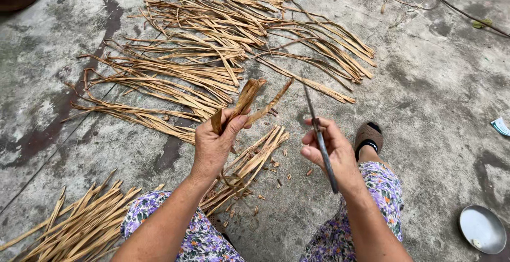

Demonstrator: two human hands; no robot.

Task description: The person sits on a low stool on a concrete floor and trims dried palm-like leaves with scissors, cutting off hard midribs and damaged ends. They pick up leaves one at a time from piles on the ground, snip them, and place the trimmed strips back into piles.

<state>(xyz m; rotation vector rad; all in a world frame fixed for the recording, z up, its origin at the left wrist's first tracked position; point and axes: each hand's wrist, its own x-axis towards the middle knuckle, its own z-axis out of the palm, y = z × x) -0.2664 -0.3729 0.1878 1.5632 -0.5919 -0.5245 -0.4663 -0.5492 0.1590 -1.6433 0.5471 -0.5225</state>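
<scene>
The left hand (212, 145) fingers grip a dried strip (245, 100); the right hand (332, 150) is closed round a knife (320, 140). Best keep the blade angled away from the thumb.

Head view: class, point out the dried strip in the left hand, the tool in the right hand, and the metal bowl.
dried strip (245, 98), head view, upper end.
thin dark tool (321, 144), head view, middle.
metal bowl (482, 229), head view, inner surface.
</scene>
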